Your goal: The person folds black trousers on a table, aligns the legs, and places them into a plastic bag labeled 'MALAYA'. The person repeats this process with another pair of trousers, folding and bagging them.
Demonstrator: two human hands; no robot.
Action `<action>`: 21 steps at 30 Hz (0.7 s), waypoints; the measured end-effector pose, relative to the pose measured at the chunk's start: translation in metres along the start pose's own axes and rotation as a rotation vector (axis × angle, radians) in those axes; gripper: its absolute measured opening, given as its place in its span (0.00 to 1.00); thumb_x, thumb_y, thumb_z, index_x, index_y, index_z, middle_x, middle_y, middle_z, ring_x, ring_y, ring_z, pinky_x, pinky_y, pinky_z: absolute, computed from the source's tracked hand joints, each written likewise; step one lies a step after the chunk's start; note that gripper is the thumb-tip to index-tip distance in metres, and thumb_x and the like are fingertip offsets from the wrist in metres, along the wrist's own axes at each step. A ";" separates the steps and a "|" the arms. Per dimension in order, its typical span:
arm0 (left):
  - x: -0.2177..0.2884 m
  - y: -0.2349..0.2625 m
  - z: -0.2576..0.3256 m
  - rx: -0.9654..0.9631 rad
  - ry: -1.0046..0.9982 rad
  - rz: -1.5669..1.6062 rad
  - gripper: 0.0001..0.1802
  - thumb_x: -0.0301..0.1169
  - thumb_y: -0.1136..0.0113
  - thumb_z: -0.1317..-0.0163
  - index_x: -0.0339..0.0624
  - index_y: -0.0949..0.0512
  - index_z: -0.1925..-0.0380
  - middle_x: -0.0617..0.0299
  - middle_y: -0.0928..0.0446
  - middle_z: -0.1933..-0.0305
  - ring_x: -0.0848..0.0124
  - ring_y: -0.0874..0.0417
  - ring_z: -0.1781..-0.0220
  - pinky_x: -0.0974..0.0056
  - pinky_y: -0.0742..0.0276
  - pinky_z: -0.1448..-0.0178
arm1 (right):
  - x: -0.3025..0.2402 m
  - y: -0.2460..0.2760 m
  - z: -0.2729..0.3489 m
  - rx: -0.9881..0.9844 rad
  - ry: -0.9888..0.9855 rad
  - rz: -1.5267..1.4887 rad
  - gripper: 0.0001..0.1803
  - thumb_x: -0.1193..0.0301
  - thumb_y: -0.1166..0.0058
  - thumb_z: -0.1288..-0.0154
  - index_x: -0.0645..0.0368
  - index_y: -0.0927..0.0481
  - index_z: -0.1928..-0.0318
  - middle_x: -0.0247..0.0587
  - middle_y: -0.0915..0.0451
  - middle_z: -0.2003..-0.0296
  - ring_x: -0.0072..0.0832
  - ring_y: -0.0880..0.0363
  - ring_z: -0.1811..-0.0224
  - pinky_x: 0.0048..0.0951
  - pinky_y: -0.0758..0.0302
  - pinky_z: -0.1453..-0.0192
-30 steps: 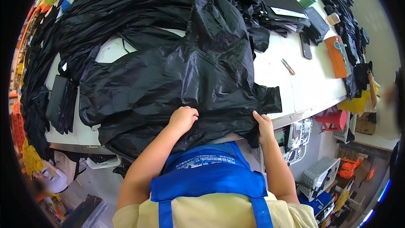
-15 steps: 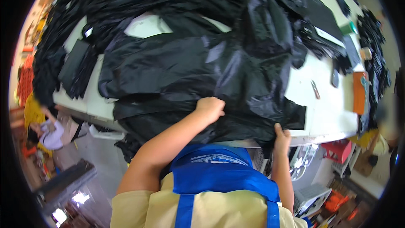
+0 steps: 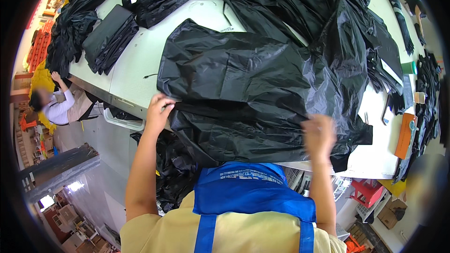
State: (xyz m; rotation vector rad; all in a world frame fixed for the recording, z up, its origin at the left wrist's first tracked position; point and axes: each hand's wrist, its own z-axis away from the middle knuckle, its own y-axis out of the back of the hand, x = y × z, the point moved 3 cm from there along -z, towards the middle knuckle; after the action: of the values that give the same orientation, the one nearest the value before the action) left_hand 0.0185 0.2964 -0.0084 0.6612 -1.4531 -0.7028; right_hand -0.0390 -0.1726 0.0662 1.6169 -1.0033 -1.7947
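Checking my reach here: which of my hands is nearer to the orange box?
Right. Your right hand, blurred, is over the black fabric, left of the orange box; your left hand is at the fabric's left edge, much farther from the box.

I was at a long white table (image 3: 140, 52), its worn near edge (image 3: 96, 92) bent into a curve by the lens. A white plastic basket (image 3: 124, 123) sat beneath that edge on my left. Grey floor (image 3: 115, 178) spread below, where a long dark bench-like thing (image 3: 61, 168) stood; I couldn't tell exactly what it was. Beyond it, a bright patch of light (image 3: 75, 186) glared near some boxes (image 3: 68, 212). Orange stacks (image 3: 40, 49) rose at far left. On my right, a red stool (image 3: 366, 193) stood beside the table, near a cardboard box (image 3: 390, 214).
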 end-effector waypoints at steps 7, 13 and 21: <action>-0.038 -0.004 -0.031 -0.248 0.333 0.502 0.15 0.32 0.36 0.41 0.31 0.19 0.60 0.58 0.18 0.61 0.73 0.22 0.58 0.68 0.27 0.51 | -0.063 -0.137 -0.027 -0.212 0.259 -0.161 0.10 0.70 0.38 0.47 0.60 0.19 0.64 0.45 0.19 0.68 0.42 0.20 0.62 0.38 0.25 0.58; -0.024 0.014 -0.032 -0.573 0.242 0.173 0.19 0.36 0.41 0.37 0.30 0.22 0.55 0.52 0.19 0.55 0.67 0.21 0.54 0.65 0.28 0.47 | -0.045 -0.155 -0.030 -0.378 0.193 -0.039 0.07 0.70 0.36 0.50 0.59 0.17 0.69 0.46 0.19 0.69 0.44 0.21 0.62 0.38 0.25 0.53; 0.005 0.029 -0.026 -0.332 0.086 0.264 0.09 0.27 0.35 0.45 0.40 0.15 0.64 0.56 0.17 0.66 0.66 0.18 0.62 0.66 0.25 0.54 | -0.039 -0.162 -0.041 -0.492 0.030 -0.038 0.10 0.69 0.34 0.52 0.63 0.18 0.71 0.49 0.21 0.70 0.43 0.21 0.66 0.38 0.25 0.58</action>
State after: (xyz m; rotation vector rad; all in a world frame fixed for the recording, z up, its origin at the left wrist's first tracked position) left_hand 0.0451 0.3108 0.0164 0.2353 -1.2767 -0.6787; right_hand 0.0231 -0.0536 -0.0406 1.3529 -0.4643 -1.8511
